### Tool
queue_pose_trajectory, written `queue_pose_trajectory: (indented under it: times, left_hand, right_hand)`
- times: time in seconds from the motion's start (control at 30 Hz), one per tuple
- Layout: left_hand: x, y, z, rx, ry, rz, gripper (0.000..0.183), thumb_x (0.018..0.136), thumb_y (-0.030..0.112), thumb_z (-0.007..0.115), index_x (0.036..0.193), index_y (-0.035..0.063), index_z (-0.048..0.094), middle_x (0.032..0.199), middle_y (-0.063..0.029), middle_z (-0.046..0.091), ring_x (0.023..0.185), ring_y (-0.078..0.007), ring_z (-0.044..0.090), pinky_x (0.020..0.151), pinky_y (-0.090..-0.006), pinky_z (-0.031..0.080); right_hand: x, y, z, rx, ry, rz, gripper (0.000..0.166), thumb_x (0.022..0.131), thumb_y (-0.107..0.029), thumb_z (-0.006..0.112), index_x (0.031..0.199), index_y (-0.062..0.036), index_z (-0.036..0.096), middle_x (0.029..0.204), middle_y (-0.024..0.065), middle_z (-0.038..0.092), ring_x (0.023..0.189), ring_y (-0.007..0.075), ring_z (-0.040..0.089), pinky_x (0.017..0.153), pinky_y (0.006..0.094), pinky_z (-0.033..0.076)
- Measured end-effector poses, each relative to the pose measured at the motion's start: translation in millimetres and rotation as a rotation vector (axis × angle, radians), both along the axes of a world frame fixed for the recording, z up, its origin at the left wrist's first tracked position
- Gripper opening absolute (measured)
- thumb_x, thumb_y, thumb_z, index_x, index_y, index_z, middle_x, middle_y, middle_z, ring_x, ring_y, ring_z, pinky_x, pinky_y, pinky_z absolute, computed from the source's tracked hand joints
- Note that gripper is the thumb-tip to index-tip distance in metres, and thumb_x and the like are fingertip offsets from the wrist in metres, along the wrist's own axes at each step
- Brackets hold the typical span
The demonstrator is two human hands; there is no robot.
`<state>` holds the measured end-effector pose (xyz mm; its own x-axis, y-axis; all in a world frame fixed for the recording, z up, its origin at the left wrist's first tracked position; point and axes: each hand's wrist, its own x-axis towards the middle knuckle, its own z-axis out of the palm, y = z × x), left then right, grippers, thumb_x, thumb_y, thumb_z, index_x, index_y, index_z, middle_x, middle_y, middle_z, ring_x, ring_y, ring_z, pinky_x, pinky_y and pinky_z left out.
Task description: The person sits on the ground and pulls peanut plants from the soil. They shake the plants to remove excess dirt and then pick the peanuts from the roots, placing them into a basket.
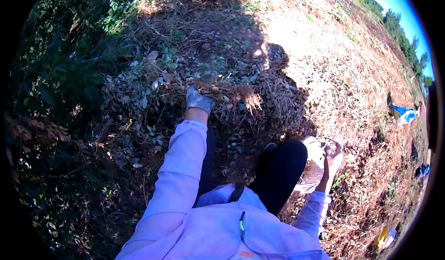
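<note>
My left hand (pixel 199 99) wears a grey knitted glove and is closed around a bunch of dried plants (pixel 240 95). Pale, tangled roots or stems stick out at the bunch's right end. My right hand (pixel 333 155) is bare, with thumb and fingers curved, at the rim of a pale, partly see-through container (pixel 314 164) beside my right knee. Whether the fingers grip that rim cannot be made out. Part of the container is hidden behind my knee and forearm. Withered leaves and stems (pixel 160 83) lie heaped around the left hand.
Dense green foliage (pixel 55 62) borders the left side. Sunlit dry plant litter (pixel 351 96) covers the ground to the right. A blue, white and yellow bag (pixel 404 115) lies farther off, and a yellow and white one (pixel 386 236) is at lower right. My shadow falls ahead.
</note>
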<state>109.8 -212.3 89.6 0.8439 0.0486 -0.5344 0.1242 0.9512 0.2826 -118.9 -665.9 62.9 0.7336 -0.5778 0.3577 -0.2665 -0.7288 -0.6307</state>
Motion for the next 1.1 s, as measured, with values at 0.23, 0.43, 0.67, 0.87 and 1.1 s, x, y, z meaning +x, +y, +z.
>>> queue_pose_trajectory:
  times: [0.23, 0.43, 0.67, 0.87, 1.1]
  left_hand:
    - [3, -4, -21, 0.066, -0.020, -0.070, 0.045, 0.090, 0.044, 0.036, 0.108, 0.0065, 0.052, 0.108, -0.0138, 0.056, 0.093, -0.0324, 0.055, 0.078, -0.0508, 0.047]
    - [19, -4, -52, 0.047, -0.024, -0.136, 0.057, 0.089, 0.053, 0.032, 0.117, 0.0065, 0.048, 0.117, -0.0175, 0.052, 0.100, -0.0361, 0.053, 0.085, -0.0553, 0.043]
    - [-4, -25, -8, 0.151, 0.075, -0.080, 0.050, 0.089, 0.048, 0.038, 0.114, 0.0069, 0.050, 0.113, -0.0151, 0.055, 0.097, -0.0334, 0.055, 0.081, -0.0523, 0.046]
    - [29, 6, -53, 0.235, 0.219, -0.136, 0.041, 0.088, 0.042, 0.043, 0.106, 0.0070, 0.055, 0.103, -0.0149, 0.059, 0.088, -0.0323, 0.058, 0.076, -0.0500, 0.048]
    - [29, 8, -67, 0.289, 0.052, -0.140, 0.031, 0.084, 0.038, 0.052, 0.093, 0.0088, 0.056, 0.087, -0.0103, 0.060, 0.069, -0.0285, 0.057, 0.061, -0.0467, 0.048]
  right_hand:
    - [37, 204, 76, 1.076, 0.004, 0.815, 0.027, 0.090, -0.013, 0.044, 0.104, 0.0072, 0.056, 0.099, 0.0164, 0.061, 0.084, 0.0209, 0.062, 0.060, 0.0260, 0.052]
    - [126, 295, 3, 0.798, -0.050, 0.588, 0.041, 0.081, -0.019, 0.061, 0.109, 0.0074, 0.048, 0.102, 0.0112, 0.056, 0.092, 0.0170, 0.057, 0.067, 0.0248, 0.049]
    - [149, 294, 4, 1.137, 0.020, 0.567, 0.026, 0.084, -0.015, 0.056, 0.101, 0.0026, 0.050, 0.088, 0.0081, 0.057, 0.071, 0.0160, 0.061, 0.046, 0.0244, 0.049]
    - [154, 309, 10, 1.241, 0.096, 0.673, 0.020, 0.085, -0.015, 0.050, 0.095, 0.0021, 0.047, 0.081, 0.0110, 0.056, 0.062, 0.0217, 0.062, 0.038, 0.0265, 0.046]
    - [125, 293, 31, 1.345, 0.378, 0.772, 0.013, 0.082, -0.012, 0.046, 0.080, 0.0001, 0.043, 0.072, 0.0138, 0.055, 0.052, 0.0260, 0.063, 0.029, 0.0259, 0.041]
